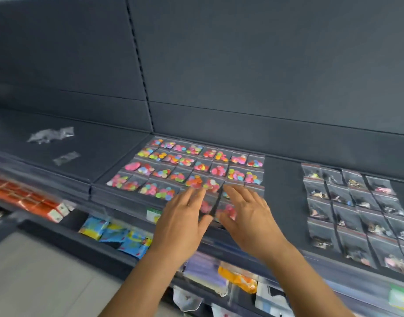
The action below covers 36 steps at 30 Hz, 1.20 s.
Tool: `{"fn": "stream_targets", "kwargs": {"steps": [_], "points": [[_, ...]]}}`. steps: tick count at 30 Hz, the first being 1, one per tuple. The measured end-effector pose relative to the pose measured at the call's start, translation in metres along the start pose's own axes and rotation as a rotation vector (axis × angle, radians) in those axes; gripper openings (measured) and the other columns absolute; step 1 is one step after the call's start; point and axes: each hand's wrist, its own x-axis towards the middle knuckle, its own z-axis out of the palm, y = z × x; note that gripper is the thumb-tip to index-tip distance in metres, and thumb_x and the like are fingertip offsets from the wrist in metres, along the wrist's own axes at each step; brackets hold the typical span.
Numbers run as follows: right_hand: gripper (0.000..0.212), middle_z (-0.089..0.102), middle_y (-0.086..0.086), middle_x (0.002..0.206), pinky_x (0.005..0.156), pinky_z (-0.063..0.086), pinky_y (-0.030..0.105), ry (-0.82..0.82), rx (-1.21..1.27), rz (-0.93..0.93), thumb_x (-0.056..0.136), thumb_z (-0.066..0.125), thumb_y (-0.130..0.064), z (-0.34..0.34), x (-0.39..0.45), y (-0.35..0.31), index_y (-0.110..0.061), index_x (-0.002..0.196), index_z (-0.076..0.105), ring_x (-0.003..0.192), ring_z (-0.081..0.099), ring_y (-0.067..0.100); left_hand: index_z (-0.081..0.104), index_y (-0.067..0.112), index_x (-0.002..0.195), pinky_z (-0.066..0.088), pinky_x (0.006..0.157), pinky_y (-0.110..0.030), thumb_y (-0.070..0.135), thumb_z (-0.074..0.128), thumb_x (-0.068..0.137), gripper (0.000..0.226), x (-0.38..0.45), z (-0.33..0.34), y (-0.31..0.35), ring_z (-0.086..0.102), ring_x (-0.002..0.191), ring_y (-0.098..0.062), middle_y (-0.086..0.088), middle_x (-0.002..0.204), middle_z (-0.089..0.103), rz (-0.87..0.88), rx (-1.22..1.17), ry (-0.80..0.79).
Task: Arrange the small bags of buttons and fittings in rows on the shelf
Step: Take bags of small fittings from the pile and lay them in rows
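Two hands, left hand (182,216) and right hand (249,216) flat, fingers straight on button bags (215,202), shelf (283,191).

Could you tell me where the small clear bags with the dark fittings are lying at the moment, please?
In the head view, the bags of fittings lie in rows on the right of the shelf, across a bare gap from the colourful button bags.

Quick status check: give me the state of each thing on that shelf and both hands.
Button bags: flat, in rows.
Fittings bags: flat, in rows, to the right.
Loose clear bags: scattered, far left.
Left hand: fingers straight, over front-row bags.
Right hand: fingers straight, over front-row bags.
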Motion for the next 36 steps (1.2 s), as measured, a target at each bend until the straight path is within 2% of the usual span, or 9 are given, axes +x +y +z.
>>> {"fn": "stream_targets", "kwargs": {"steps": [5,12,17,27,32,36], "points": [[0.064,0.018,-0.007,0.156,0.118,0.012,0.034,-0.053,0.026,-0.050,0.095,0.044,-0.046,0.041,0.040,-0.080,-0.027,0.150,0.016,0.145,0.012,0.017,0.012,0.027,0.151,0.017,0.115,-0.028,0.045,0.039,0.098,0.062,-0.011,-0.031,-0.091,0.013,0.144,-0.014,0.006,0.158,0.016,-0.057,0.023,0.037],[0.062,0.025,-0.006,0.153,0.116,0.017,0.036,-0.086,0.031,-0.132,0.094,0.045,-0.046,0.086,0.088,-0.175,-0.025,0.147,0.022,0.142,0.019,0.017,0.017,0.025,0.151,0.020,0.113,-0.027,0.043,0.042,0.097,0.062,-0.025,-0.065,-0.197,0.023,0.140,-0.016,0.004,0.155,0.024,-0.156,0.062,0.086],[0.064,0.021,-0.007,0.155,0.118,0.013,0.036,-0.152,0.025,-0.215,0.094,0.043,-0.047,0.112,0.125,-0.229,-0.026,0.149,0.018,0.143,0.016,0.015,0.017,0.026,0.151,0.021,0.114,-0.029,0.046,0.042,0.096,0.063,-0.028,-0.078,-0.260,0.021,0.141,-0.017,0.003,0.155,0.024,-0.253,0.063,0.119],[0.060,0.023,-0.007,0.154,0.116,0.014,0.035,-0.210,0.026,-0.335,0.094,0.044,-0.045,0.166,0.243,-0.295,-0.027,0.148,0.023,0.143,0.017,0.015,0.019,0.023,0.150,0.020,0.114,-0.029,0.043,0.042,0.097,0.061,0.022,-0.099,-0.375,0.023,0.140,-0.018,0.001,0.154,0.026,-0.351,0.087,0.131],[0.048,0.025,-0.006,0.154,0.114,0.016,0.036,-0.307,-0.001,-0.381,0.098,0.038,-0.038,0.193,0.312,-0.312,-0.030,0.145,0.030,0.141,0.020,0.017,0.034,0.022,0.145,0.029,0.109,-0.029,0.036,0.040,0.099,0.049,0.076,-0.096,-0.431,0.038,0.132,-0.017,0.003,0.144,0.042,-0.285,0.123,0.064],[0.050,0.014,-0.006,0.158,0.116,0.010,0.036,-0.435,-0.082,-0.392,0.101,0.031,-0.036,0.216,0.355,-0.318,-0.026,0.149,0.021,0.145,0.012,0.014,0.043,0.018,0.141,0.033,0.107,-0.031,0.033,0.039,0.099,0.044,0.111,-0.085,-0.462,0.043,0.128,-0.016,0.003,0.143,0.046,-0.211,0.104,-0.007]]}}
